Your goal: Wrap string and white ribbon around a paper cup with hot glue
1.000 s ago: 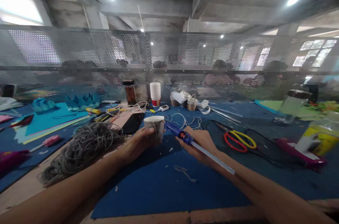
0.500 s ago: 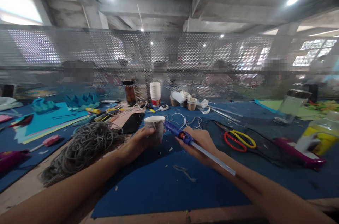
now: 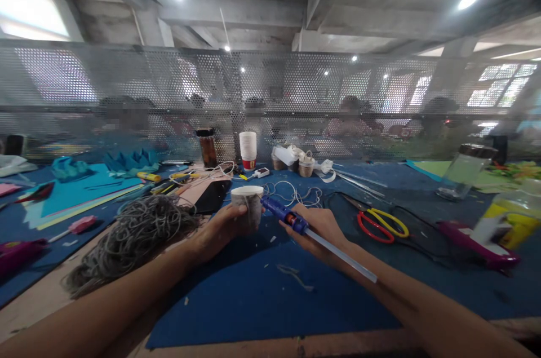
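Head view: our left hand (image 3: pixel 220 229) grasps grey-wrapped cup (image 3: pixel 253 209), fingers curled round its left side, white rim up, above blue mat (image 3: pixel 262 301). Our right hand (image 3: pixel 319 227) grips blue glue gun (image 3: pixel 276 209), nozzle at or just beside cup's upper right side; contact unclear. Cup likely light, thin-walled, easily crushed; wrap looks fibrous, so little slip. Best held lightly, low on wrapped body, clear of probably hot nozzle.

The left forearm (image 3: pixel 122 301) slanted in from the near left and the right forearm (image 3: pixel 406 296) from the near right, both bare. The left hand (image 3: pixel 222 228) curled in a grip, and the right hand (image 3: pixel 319 222), just apart from it, was wrapped tight.
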Tool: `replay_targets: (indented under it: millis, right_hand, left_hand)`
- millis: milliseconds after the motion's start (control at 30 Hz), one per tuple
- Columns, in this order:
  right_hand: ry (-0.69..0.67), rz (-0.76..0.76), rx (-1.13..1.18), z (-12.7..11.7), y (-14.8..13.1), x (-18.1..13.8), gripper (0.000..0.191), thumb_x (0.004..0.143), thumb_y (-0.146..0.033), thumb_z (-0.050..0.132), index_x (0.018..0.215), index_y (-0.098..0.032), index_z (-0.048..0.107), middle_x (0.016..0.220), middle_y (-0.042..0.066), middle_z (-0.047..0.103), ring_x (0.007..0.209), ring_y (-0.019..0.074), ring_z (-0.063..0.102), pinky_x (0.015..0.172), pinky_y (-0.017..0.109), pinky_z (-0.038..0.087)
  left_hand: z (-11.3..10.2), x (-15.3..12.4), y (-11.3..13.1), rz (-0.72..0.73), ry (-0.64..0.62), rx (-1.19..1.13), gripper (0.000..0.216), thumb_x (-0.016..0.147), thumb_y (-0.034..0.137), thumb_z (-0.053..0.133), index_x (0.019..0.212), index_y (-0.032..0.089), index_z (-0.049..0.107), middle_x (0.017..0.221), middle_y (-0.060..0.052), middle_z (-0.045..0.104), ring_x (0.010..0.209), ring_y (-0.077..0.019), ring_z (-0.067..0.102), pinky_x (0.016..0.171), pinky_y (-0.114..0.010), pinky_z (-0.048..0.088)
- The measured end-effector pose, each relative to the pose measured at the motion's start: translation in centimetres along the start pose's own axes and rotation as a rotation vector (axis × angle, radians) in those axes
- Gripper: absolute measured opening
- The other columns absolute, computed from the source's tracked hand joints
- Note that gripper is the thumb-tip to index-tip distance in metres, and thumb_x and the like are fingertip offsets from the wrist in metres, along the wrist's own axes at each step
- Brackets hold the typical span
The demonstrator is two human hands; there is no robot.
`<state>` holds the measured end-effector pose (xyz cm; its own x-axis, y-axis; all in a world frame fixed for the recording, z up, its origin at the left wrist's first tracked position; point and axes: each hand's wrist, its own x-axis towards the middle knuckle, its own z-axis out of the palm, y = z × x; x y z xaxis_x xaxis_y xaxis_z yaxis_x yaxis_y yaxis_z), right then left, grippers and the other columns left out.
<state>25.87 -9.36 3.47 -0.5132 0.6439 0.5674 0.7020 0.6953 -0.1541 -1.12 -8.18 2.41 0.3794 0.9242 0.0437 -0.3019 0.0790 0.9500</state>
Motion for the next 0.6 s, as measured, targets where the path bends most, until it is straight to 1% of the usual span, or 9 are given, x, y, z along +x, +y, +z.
replay_targets:
  millis: [133,400,600]
  right_hand:
    - [0.011,0.001,0.008,-0.05,0.04,-0.01,0.025,0.1,-0.043,0.051,0.093,-0.021,0.058,0.072,0.002,0.07,0.063,0.0163,0.065,0.06,0.024,0.033]
    - [0.029,0.012,0.002,-0.02,-0.03,0.05,0.027,0.101,-0.045,0.05,0.091,-0.021,0.057,0.07,0.002,0.069,0.06,0.0158,0.063,0.058,0.024,0.032]
    - [0.022,-0.001,0.002,-0.09,-0.11,0.09,0.029,0.102,-0.046,0.048,0.092,-0.021,0.058,0.071,0.002,0.07,0.061,0.0159,0.064,0.059,0.024,0.033]
  left_hand:
    - [-0.14,-0.03,-0.05,-0.006,0.005,-0.016,0.038,0.088,0.037,0.068,0.121,0.02,0.073,0.114,-0.009,0.075,0.101,-0.0248,0.065,0.087,-0.036,0.055]
    - [-0.49,0.05,-0.12,-0.023,0.015,-0.028,0.036,0.091,0.035,0.064,0.122,0.018,0.072,0.116,-0.012,0.075,0.103,-0.0263,0.066,0.09,-0.04,0.055]
    - [-0.18,-0.05,0.01,-0.02,0.028,-0.046,0.035,0.089,0.034,0.067,0.119,0.018,0.073,0.114,-0.011,0.076,0.099,-0.0254,0.068,0.087,-0.039,0.056]
